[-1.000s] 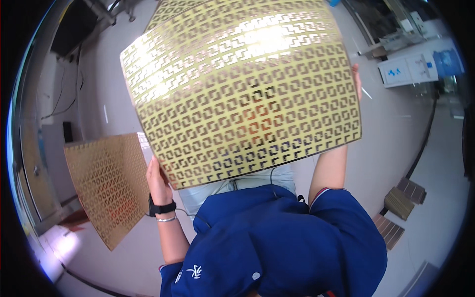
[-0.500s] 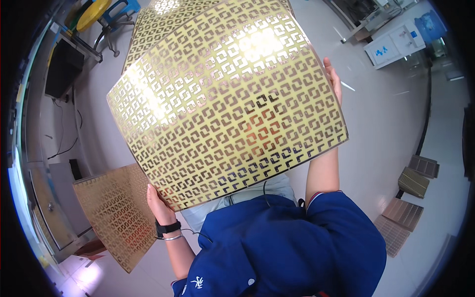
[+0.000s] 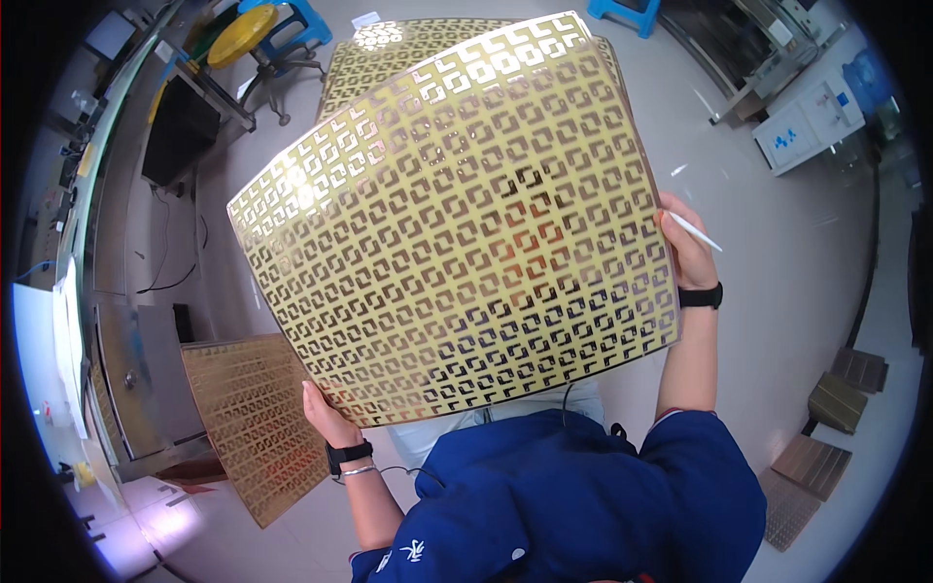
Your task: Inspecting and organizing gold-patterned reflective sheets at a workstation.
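A large thin yellow-green panel with a metallic pattern of L-shaped pads, like a circuit board sheet [image 3: 457,243], is held tilted in front of my body. My left hand [image 3: 328,416] grips its lower left corner, the fingers partly behind it. At the right edge, my right hand [image 3: 688,243] holds the panel, its thumb at the border. A slim white pen-like stick [image 3: 696,231] also sticks out from that hand, pointing down to the right. Behind the far edge shows a stack of similar panels [image 3: 340,83], mostly covered. Another brown-gold panel [image 3: 255,418] stands at the lower left.
Several smaller boards [image 3: 814,464] lie in piles on the floor at the right. A yellow round seat [image 3: 243,37] and a blue stool [image 3: 630,14] are at the back. To the far right stands a white cabinet [image 3: 805,124]; a long workbench [image 3: 102,146] runs along the left.
The panel has tilted so more of its far edge shows. My right hand has come down its right edge, and the white stick now shows in it. The view has shifted slightly.
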Tool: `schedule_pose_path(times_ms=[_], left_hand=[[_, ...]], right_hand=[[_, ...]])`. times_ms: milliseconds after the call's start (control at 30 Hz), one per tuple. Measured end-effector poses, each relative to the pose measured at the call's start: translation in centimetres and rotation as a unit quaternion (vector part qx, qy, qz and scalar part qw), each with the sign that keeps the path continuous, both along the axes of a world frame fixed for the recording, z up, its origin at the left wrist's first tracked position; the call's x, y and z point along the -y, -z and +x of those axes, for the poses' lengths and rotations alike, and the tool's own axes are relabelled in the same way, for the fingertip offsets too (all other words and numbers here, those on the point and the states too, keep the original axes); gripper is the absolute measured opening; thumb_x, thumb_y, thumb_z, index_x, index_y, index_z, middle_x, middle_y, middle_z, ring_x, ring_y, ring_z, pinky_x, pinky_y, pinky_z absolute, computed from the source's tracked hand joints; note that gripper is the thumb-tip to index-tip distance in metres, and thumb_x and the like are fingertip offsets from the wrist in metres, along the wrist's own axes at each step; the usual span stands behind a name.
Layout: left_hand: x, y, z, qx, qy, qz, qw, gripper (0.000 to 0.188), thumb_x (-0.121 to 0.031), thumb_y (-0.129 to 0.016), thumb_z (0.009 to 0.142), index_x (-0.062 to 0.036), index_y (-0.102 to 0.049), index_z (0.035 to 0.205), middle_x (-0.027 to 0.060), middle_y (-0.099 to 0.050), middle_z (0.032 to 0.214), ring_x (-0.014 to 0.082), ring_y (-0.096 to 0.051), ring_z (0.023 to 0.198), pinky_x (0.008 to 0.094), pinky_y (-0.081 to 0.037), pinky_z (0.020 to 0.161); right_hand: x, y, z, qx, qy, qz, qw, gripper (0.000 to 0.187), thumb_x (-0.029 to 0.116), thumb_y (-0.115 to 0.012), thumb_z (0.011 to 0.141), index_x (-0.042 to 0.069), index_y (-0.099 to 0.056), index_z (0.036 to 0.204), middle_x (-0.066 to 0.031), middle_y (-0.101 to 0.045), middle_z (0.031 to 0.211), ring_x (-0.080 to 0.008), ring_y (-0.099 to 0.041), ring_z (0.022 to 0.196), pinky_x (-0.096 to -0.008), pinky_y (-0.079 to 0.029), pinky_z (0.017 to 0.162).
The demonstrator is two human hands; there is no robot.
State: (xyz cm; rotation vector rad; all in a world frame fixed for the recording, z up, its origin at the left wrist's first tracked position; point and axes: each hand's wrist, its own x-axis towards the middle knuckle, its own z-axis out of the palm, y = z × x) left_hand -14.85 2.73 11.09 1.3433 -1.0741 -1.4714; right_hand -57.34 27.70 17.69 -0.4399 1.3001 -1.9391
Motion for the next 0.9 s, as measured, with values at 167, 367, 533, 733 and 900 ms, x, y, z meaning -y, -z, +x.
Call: schedule_pose_path(times_ms=[167, 367, 533, 733, 900], left_hand=[[-0.1, -0.8, -0.2, 0.008, -0.029, -0.029, 0.999, 0.034, -0.026, -0.039, 0.099, 0.0030, -0.057, 0.103, 0.0067, -0.063, 0.097, 0.0110, -0.060, 0.083, 0.0253, -0.048, 0.072], [-0.1, -0.9, 1.1, -0.028, -0.016, -0.042, 0.999, 0.034, -0.027, -0.040, 0.098, 0.0019, -0.056, 0.106, 0.0071, -0.062, 0.100, 0.0141, -0.061, 0.086, 0.0279, -0.049, 0.075], [-0.2, -1.2, 1.0, -0.050, -0.035, -0.069, 0.996, 0.031, -0.025, -0.041, 0.098, 0.0021, -0.056, 0.104, 0.0060, -0.062, 0.097, 0.0132, -0.060, 0.085, 0.0270, -0.048, 0.074], [-0.3, -1.4, 1.5, -0.048, -0.049, -0.088, 0.994, 0.030, -0.025, -0.043, 0.097, 0.0015, -0.058, 0.097, 0.0056, -0.064, 0.091, 0.0118, -0.060, 0.080, 0.0256, -0.048, 0.071], [-0.3, -0.9, 1.8, -0.045, -0.065, -0.077, 0.994, 0.029, -0.023, -0.043, 0.097, 0.0013, -0.059, 0.093, 0.0044, -0.064, 0.089, 0.0109, -0.060, 0.079, 0.0247, -0.047, 0.070]], right_hand=[[-0.6, -0.9, -0.8, -0.046, -0.030, 0.038, 0.998, 0.030, 0.012, -0.058, 0.089, -0.003, -0.053, 0.115, -0.0079, -0.062, 0.106, -0.0128, -0.058, 0.097, -0.0248, -0.046, 0.084], [-0.6, -1.6, -0.6, -0.061, -0.046, 0.040, 0.996, 0.030, 0.010, -0.054, 0.090, -0.003, -0.052, 0.117, -0.0071, -0.061, 0.107, -0.0123, -0.058, 0.097, -0.0242, -0.045, 0.085], [-0.6, -1.9, -0.5, -0.061, -0.025, 0.066, 0.996, 0.028, 0.010, -0.052, 0.091, -0.002, -0.052, 0.116, -0.0062, -0.062, 0.104, -0.0109, -0.058, 0.094, -0.0229, -0.045, 0.081], [-0.3, -2.1, 0.3, -0.069, 0.014, 0.085, 0.994, 0.026, 0.011, -0.050, 0.092, -0.001, -0.051, 0.116, -0.0045, -0.062, 0.099, -0.0093, -0.058, 0.089, -0.0208, -0.045, 0.076], [-0.6, -0.8, 0.3, -0.082, 0.049, 0.091, 0.991, 0.027, 0.012, -0.049, 0.093, -0.001, -0.051, 0.117, -0.0040, -0.062, 0.099, -0.0087, -0.058, 0.088, -0.0210, -0.045, 0.074]])
